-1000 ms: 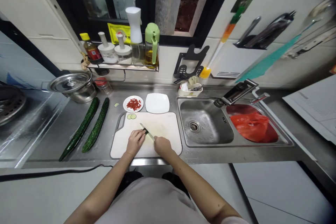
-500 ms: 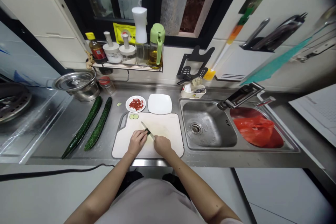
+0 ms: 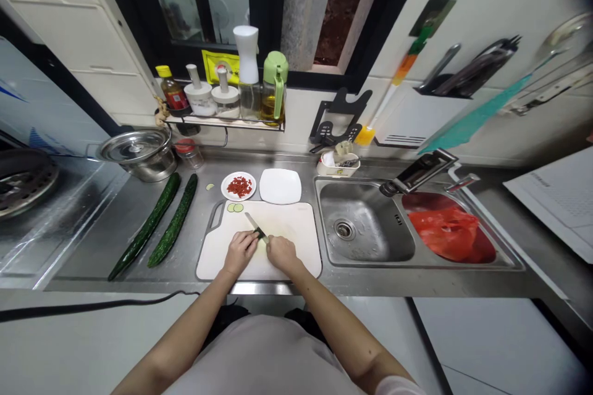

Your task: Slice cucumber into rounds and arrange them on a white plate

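I have the left hand (image 3: 238,254) in from seven o'clock, fingers (image 3: 249,238) pinching a cucumber piece (image 3: 260,234) on the board (image 3: 299,247), the right hand (image 3: 281,253) in from five, fingers curled round the knife (image 3: 251,220) aimed at eleven.

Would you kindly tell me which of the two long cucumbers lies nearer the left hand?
It is the shorter cucumber, the one next to the cutting board; the longer cucumber lies beyond it, farther from the left hand.

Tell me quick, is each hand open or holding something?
Left hand: closed, holding a small green piece.
Right hand: closed around the knife.
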A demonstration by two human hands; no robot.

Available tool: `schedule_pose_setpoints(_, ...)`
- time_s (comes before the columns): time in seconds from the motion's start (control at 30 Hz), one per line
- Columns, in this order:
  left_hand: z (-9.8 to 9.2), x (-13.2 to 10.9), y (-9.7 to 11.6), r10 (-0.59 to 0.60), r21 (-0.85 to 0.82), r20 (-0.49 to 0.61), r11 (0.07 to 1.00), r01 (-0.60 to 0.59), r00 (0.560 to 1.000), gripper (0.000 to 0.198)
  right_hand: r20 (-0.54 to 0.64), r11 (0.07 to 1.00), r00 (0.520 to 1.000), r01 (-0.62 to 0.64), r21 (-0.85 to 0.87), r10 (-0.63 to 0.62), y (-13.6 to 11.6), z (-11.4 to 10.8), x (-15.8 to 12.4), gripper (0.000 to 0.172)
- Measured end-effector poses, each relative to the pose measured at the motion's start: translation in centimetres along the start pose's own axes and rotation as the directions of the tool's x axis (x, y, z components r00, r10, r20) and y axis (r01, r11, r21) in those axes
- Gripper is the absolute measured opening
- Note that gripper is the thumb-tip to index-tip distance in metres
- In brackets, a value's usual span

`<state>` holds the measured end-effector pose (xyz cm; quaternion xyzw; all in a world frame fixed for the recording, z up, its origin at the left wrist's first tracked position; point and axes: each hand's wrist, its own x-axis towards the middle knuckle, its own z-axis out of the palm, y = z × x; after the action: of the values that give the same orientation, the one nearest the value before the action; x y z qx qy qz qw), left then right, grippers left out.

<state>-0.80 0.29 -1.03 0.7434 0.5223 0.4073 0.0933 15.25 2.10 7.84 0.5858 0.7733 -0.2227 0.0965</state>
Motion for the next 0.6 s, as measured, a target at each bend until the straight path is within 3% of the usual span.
schedule_pose_setpoints(0.2, -0.2, 0.1, 0.3, -0.014, 0.007, 0.002, 1.000, 0.014, 1.000, 0.022, 0.019, 1.000, 1.000, -0.002, 0.017, 0.002, 0.7, -0.2, -1.2, 0.031)
schedule_pose_setpoints(0.4, -0.3, 0.3, 1.5, -0.144, 0.003, -0.003, 0.990, 0.144, 0.990, 0.019, 0.014, 0.999, 0.999, -0.035, 0.004, 0.035, 1.7, -0.5, -2.6, 0.031)
schedule_pose_setpoints(0.6, -0.4, 0.3, 2.3, -0.197, 0.005, 0.011, 0.980, 0.197, 0.980, 0.033, -0.029, 0.992, 0.992, -0.122, -0.043, 0.121, 3.3, -0.2, -3.5, 0.030)
